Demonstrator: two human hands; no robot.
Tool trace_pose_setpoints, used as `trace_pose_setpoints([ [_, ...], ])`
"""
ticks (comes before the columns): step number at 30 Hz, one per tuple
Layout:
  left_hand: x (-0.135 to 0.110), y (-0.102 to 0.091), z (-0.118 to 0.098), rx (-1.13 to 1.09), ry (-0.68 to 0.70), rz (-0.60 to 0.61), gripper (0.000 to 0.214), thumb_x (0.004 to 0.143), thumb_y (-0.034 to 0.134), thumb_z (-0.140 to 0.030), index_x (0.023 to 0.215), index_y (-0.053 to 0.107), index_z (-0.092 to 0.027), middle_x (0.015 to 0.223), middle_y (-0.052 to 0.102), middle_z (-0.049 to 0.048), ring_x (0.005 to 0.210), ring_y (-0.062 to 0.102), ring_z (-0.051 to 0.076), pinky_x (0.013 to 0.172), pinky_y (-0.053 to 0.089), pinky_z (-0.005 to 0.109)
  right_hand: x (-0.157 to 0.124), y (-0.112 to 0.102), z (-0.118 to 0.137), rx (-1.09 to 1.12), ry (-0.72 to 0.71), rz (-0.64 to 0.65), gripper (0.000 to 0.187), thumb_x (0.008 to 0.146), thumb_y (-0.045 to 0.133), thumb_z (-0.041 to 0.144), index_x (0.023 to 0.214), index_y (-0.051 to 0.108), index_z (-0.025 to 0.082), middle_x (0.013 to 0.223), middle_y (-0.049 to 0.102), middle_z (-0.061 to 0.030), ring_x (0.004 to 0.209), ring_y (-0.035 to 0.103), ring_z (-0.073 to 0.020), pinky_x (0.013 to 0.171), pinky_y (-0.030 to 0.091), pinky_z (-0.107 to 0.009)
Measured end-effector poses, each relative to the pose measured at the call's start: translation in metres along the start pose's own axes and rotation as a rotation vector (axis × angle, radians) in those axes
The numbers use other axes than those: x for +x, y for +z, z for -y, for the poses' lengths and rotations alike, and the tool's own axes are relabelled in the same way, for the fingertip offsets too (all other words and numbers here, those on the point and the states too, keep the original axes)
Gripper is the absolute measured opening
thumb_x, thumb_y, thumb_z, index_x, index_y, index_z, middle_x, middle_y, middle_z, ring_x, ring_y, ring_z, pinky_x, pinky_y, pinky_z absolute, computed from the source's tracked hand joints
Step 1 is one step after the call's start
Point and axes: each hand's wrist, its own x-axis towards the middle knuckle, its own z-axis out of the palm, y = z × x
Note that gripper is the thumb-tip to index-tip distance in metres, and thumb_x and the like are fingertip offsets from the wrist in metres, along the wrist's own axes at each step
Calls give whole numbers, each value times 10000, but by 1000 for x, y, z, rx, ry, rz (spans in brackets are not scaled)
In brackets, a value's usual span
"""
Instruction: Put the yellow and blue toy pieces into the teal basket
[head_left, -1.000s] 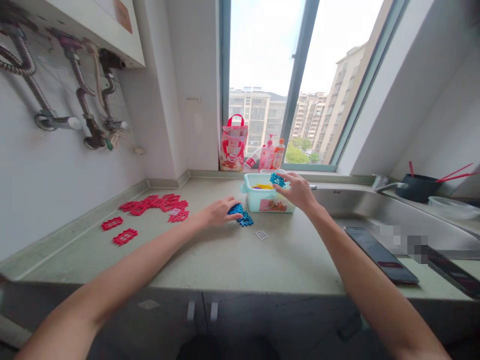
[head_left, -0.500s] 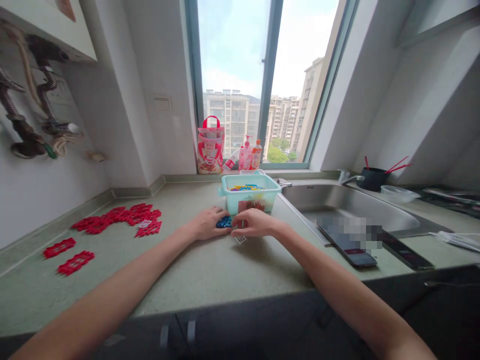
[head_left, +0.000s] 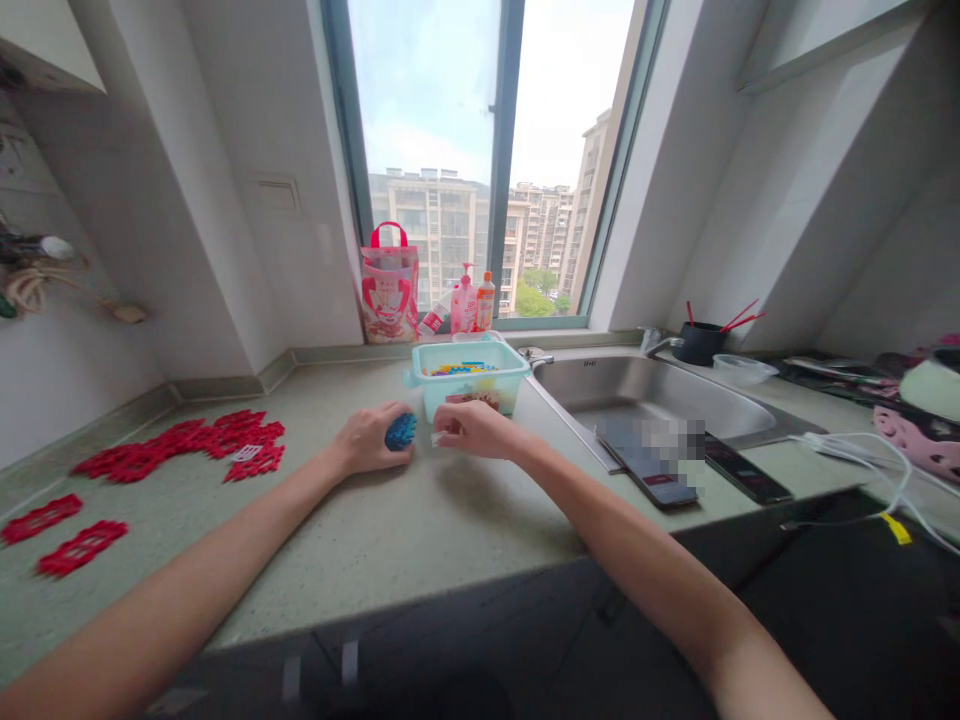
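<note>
My left hand is wrapped round a bunch of blue plastic pieces just above the counter. A short gap away, my right hand pinches a small white lattice piece, mostly covered by its fingers. Right behind both hands stands a light-green plastic basket holding yellow, blue and other coloured pieces. To the left lie many red lattice pieces in a curved cluster, with one white lattice piece on top. Two red pieces lie apart, nearer the front.
Right of the basket is a steel sink with a faucet. Two phones lie at its front rim. A printed bag and pump bottle stand by the window. A white cable lies at the right.
My right hand has picked the white lattice piece up off the counter. My left hand has lifted the blue pieces slightly and moved apart from the right. The view has turned right.
</note>
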Motion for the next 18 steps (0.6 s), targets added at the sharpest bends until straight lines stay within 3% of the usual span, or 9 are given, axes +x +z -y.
trace_pose_setpoints([
  [4,0,1,9,-147,-105,-94,435,792,664,-463,1154,651,-221,1019,740,52,878,700,250,833,547,358,3,-36,-21,-155,26,-632,189,1070,578,363,1086,716,235,1018,754,-44,881,685,-191,862,510,-304],
  [6,0,-1,12,-233,-191,-149,423,789,653,-492,1113,659,-220,921,726,28,798,672,223,785,547,342,0,-54,-36,-269,110,-778,244,1088,532,382,1129,723,235,1067,769,-69,957,695,-227,907,513,-337],
  [9,6,-13,15,-405,-289,-243,384,799,622,-517,1041,654,-219,867,704,16,743,636,194,720,547,317,-9,-68,-52,-432,206,-807,287,1089,519,383,1208,732,233,1182,773,-93,1136,659,-284,1004,476,-406],
  [12,30,-37,17,-531,-326,-354,378,810,599,-521,1017,649,-209,846,674,22,706,611,182,654,538,301,-16,-69,-56,-501,266,-827,329,1088,504,396,1270,720,227,1281,744,-106,1221,608,-310,1058,428,-447],
  [15,74,-65,14,-486,-287,-386,388,815,583,-521,1014,662,-197,862,684,34,721,615,183,670,536,303,-17,-66,-55,-504,295,-792,369,1092,460,392,1293,709,208,1308,723,-126,1233,590,-319,1071,405,-452],
  [18,130,-78,3,-252,-247,-275,452,816,565,-559,1037,698,-188,926,728,63,827,648,223,764,534,336,-17,-63,-55,-510,292,-719,388,1091,439,394,1290,709,200,1317,714,-138,1229,580,-325,1086,383,-463],
])
